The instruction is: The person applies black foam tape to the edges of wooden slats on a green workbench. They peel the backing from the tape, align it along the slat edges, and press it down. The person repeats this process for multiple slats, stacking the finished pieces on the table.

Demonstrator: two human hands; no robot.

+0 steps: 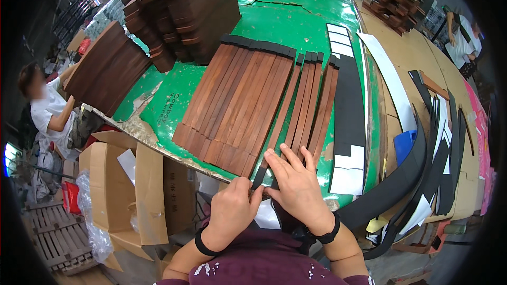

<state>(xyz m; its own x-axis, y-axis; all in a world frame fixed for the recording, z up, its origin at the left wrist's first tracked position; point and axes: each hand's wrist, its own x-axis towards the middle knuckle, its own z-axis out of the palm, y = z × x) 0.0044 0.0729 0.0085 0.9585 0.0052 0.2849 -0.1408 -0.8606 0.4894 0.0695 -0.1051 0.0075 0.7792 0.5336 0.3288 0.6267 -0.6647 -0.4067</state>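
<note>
Near the front edge of the green table, my left hand (232, 207) is closed, thumb and fingers pinching a black strip (258, 178) at the near end of a narrow wooden slat (280, 118). My right hand (298, 187) lies beside it with fingers stretched out over the near ends of several loose slats (306, 103); its thumb reaches toward the strip. The loose slats have black pads on their far ends. To their left, a tight row of reddish-brown slats (240, 100) lies side by side, black along its far edge.
Black sheet material with white backing (348, 105) lies right of the slats; long black strips (396, 179) hang beyond. Tall stacks of brown wooden pieces (200, 13) stand at the far left. An opened cardboard box (150, 195) sits below the table's left edge. A person (53, 108) stands left.
</note>
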